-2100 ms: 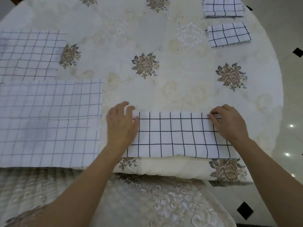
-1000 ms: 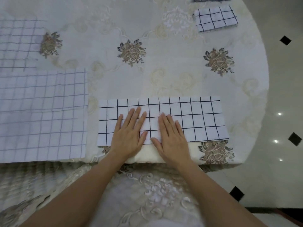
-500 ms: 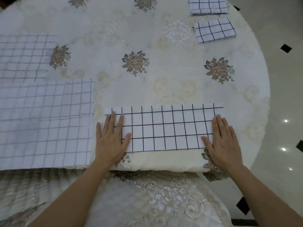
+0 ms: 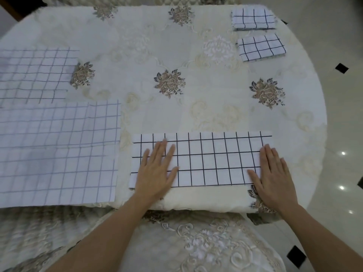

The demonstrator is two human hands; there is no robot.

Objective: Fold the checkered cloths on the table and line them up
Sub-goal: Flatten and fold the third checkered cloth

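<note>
Near the front edge of the bench [image 4: 137, 46], a long folded cloth [image 4: 214, 160] lies flat as a wide strip. It is white with a black grid, and its long sides run parallel to that edge. The left hand [image 4: 157, 171] rests palm down on the strip's left part, fingers straight and slightly apart, thumb out to the side, gripping nothing. The right hand [image 4: 275, 173] lies flat on the strip's right end, fingers straight and close together, thumb spread toward the middle. Its heel sits off the cloth's near edge, on the cream bench cover.

Just left of the strip, across a narrow gap, a large unfolded cloth [image 4: 59, 154] with a fainter grid lies spread flat. Beyond it at the far left lies a second unfolded cloth [image 4: 33, 75]; whether the two overlap or merely touch I cannot tell.

Well apart, at the far right of the bench, two small folded squares sit one behind the other — the nearer small cloth [image 4: 261, 47] slightly tilted, the farther small cloth [image 4: 253, 19] square to the bench. Brown embroidered flowers [image 4: 170, 84] dot the cover. A pale tiled floor [image 4: 343, 114] with black diamonds shows at right.
</note>
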